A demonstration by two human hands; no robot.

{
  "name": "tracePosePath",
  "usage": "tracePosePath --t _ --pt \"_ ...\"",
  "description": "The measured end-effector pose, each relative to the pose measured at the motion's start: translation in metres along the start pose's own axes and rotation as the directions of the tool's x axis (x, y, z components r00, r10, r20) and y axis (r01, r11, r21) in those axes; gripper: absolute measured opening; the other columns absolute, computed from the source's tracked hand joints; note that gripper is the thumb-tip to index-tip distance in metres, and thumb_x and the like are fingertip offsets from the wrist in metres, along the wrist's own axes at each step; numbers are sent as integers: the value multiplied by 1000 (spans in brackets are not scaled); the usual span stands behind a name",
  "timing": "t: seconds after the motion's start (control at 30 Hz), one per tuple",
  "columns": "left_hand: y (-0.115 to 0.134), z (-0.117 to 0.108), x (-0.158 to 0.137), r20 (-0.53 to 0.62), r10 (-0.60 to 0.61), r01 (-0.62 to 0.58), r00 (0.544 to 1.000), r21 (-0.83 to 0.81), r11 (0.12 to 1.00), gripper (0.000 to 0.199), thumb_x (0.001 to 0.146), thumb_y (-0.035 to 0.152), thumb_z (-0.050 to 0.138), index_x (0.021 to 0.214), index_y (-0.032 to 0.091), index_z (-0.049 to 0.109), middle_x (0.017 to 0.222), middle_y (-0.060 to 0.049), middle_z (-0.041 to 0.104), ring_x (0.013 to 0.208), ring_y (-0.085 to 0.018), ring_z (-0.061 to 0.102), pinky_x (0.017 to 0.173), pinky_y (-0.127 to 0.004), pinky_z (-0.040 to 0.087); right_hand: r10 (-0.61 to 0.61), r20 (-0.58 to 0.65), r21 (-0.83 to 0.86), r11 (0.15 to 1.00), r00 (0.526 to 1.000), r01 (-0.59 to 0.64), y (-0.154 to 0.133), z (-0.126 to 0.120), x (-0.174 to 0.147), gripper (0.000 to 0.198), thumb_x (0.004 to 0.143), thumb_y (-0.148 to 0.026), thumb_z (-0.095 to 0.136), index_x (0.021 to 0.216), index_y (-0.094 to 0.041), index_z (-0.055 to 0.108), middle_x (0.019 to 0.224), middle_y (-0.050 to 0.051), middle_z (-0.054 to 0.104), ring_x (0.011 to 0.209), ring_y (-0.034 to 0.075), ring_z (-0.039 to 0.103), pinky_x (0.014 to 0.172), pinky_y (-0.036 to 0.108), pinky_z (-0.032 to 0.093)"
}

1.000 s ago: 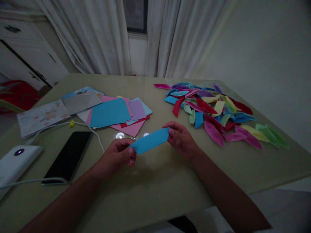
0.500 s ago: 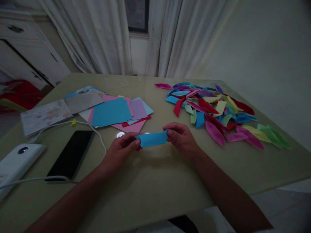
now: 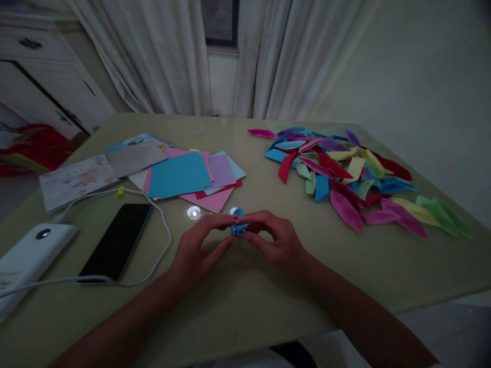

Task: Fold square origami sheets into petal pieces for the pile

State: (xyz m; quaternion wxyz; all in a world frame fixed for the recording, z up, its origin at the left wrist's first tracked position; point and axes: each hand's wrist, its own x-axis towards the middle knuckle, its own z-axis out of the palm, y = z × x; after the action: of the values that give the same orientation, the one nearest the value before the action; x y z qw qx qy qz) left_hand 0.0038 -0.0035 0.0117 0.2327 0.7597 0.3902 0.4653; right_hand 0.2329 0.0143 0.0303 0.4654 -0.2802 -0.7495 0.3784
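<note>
Between my two hands, above the middle of the table, is a small blue piece of paper [image 3: 238, 229], bunched up and mostly covered by fingers. My left hand [image 3: 199, 245] pinches its left side with thumb and forefinger. From the right, my right hand [image 3: 276, 239] pinches it too, and the fingertips of both hands nearly meet. Behind my left hand lies a stack of coloured paper squares [image 3: 180, 176], a blue one on top. Over to the right spreads a heap of folded paper pieces [image 3: 337, 171] in red, pink, blue, green, yellow and purple.
A black phone [image 3: 117, 243] lies left of my left hand, beside a white power bank [image 3: 36, 260] with a white cable [image 3: 163, 225] looping past. Farther back are a floral-patterned booklet [image 3: 79, 181] and a greyish sheet [image 3: 136, 157]. Curtains [image 3: 153, 56] hang beyond the table.
The blue paper, stretched as a flat strip between my hands before, is now squeezed into a small bunch. My hands have come together. The view has shifted slightly.
</note>
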Motion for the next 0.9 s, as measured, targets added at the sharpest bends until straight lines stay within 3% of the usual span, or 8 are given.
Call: tracePosePath --t 0.2,0.47,0.9 --pt "-2 1 -1 -27 29 -31 999 -61 998 20 97 23 80 116 23 73 120 -7 80 108 -20 77 93 -32 63 -116 8 -112 987 993 116 0 -4 6 14 98 -15 78 111 -19 80 104 10 77 91 18 75 78 28 65" --pt "1 1 0 -32 90 -91 995 -44 995 33 95 13 79 126 23 75 125 -8 82 114 -21 79 102 -34 63 -159 -29 -153 976 987 153 -1 1 4 15 97 -11 76 110 -18 78 99 9 76 87 17 72 76 28 64" --pt "5 -1 3 -61 117 -117 991 -6 993 38 96 11 77 130 26 76 120 -6 84 108 -20 81 95 -32 66 -198 -21 -204 961 980 189 1 2 4 13 99 -16 76 111 -18 78 98 9 78 86 18 73 75 29 62"
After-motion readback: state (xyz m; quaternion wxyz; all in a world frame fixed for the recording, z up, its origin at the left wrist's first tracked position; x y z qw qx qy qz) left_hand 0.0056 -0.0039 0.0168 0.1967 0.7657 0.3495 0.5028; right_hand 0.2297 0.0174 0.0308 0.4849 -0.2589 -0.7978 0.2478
